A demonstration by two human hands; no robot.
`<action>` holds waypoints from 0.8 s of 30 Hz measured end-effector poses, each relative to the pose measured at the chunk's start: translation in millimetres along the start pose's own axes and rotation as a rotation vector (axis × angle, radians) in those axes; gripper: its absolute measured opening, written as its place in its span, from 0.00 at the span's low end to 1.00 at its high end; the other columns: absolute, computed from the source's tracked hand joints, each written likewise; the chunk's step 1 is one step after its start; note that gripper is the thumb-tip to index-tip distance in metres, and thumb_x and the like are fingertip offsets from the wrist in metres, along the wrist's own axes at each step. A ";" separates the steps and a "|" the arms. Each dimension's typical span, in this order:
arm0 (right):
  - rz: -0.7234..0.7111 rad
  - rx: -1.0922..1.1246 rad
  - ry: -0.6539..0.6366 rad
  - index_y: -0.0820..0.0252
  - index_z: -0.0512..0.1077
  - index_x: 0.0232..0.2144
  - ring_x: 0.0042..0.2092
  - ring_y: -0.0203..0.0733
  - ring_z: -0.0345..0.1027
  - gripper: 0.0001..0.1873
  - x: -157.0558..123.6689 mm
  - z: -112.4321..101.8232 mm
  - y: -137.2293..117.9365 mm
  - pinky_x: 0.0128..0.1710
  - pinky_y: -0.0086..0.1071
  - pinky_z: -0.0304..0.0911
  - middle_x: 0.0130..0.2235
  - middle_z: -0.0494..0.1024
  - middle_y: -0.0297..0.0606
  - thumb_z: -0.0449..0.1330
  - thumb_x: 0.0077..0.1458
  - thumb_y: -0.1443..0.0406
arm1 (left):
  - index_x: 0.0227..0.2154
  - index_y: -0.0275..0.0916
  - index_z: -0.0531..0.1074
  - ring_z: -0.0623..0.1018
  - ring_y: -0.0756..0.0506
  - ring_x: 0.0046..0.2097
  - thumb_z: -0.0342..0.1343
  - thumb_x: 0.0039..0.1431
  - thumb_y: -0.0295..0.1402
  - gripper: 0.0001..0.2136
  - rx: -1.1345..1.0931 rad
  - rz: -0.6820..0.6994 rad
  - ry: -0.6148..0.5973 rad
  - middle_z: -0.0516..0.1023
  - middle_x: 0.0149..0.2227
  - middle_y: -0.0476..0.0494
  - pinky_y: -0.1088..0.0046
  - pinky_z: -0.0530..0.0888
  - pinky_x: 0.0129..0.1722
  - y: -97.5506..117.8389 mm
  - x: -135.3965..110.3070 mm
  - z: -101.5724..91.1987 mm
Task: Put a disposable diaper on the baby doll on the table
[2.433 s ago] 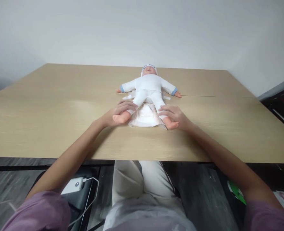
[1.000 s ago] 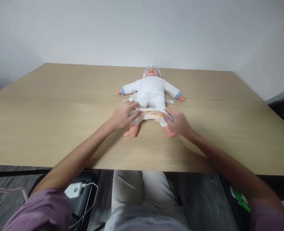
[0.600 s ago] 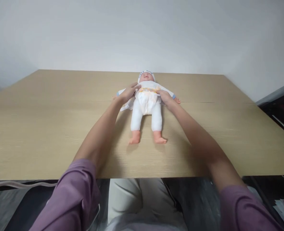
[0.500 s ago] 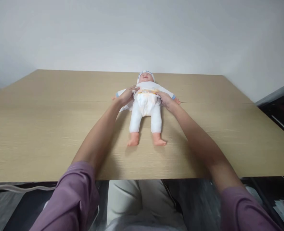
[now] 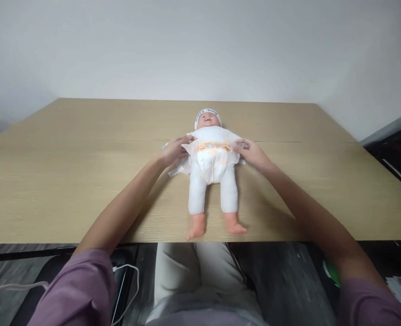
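Baby doll (image 5: 211, 168): laid on its back, feet at the near edge of the wooden surface (image 5: 68, 172). Diaper (image 5: 212, 156): folded up over the waist. Each side of the diaper is pinched by left hand (image 5: 172, 152) and right hand (image 5: 253, 154), grips clenched on it.

Wooden table (image 5: 85, 181), white cable (image 5: 126, 290).

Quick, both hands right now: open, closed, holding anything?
Left hand: grip closed on the left side flap of the diaper, beside the doll.
Right hand: grip closed on the diaper's right side flap.
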State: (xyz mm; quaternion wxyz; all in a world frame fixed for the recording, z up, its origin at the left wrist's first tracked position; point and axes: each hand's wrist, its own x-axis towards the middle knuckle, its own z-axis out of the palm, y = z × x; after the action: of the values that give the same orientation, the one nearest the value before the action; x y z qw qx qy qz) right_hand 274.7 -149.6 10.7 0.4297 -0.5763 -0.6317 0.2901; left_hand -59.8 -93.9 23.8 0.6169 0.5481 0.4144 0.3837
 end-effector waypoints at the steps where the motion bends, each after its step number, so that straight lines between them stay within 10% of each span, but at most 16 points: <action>1: -0.002 -0.012 0.065 0.57 0.78 0.47 0.44 0.50 0.80 0.21 -4.4 -2.1 -3.1 0.49 0.47 0.79 0.44 0.86 0.45 0.68 0.64 0.47 | 0.44 0.40 0.81 0.82 0.41 0.43 0.72 0.56 0.62 0.29 0.019 -0.013 0.022 0.82 0.42 0.40 0.67 0.79 0.41 2.5 -3.4 -0.5; 5: -0.236 -0.129 0.263 0.56 0.77 0.54 0.53 0.51 0.79 0.18 -32.8 -0.9 -30.7 0.57 0.49 0.77 0.55 0.83 0.50 0.61 0.70 0.53 | 0.51 0.39 0.79 0.82 0.42 0.43 0.71 0.56 0.63 0.33 0.152 0.013 0.090 0.81 0.44 0.41 0.66 0.79 0.43 6.5 -25.9 6.2; 10: -0.563 -0.238 0.007 0.54 0.72 0.69 0.72 0.54 0.68 0.26 -54.0 18.9 -56.6 0.76 0.54 0.62 0.69 0.77 0.49 0.57 0.75 0.53 | 0.60 0.41 0.73 0.81 0.45 0.39 0.79 0.50 0.51 0.38 0.204 0.054 0.139 0.80 0.38 0.47 0.69 0.75 0.40 -4.8 -46.3 18.7; 17: -0.514 -0.194 -0.190 0.48 0.57 0.81 0.85 0.53 0.42 0.37 -51.6 47.6 -26.3 0.84 0.59 0.43 0.83 0.53 0.43 0.52 0.78 0.48 | 0.57 0.40 0.75 0.76 0.48 0.33 0.77 0.51 0.47 0.33 0.049 0.059 0.095 0.80 0.34 0.48 0.72 0.70 0.33 -16.7 -52.8 10.9; 24: -0.523 -0.220 -0.184 0.47 0.55 0.83 0.84 0.52 0.47 0.36 -54.3 32.7 -25.0 0.84 0.57 0.46 0.83 0.56 0.41 0.49 0.80 0.49 | 0.52 0.43 0.74 0.73 0.49 0.32 0.75 0.53 0.48 0.28 0.041 0.088 0.151 0.79 0.39 0.47 0.73 0.69 0.31 -27.1 -45.7 0.0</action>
State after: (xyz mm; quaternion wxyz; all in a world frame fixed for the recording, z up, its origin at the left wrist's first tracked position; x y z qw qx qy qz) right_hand 232.2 -202.6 5.7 0.3658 -0.4085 -0.8226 0.1506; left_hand -75.8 -139.1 1.0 0.5552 0.5479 0.4428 0.4421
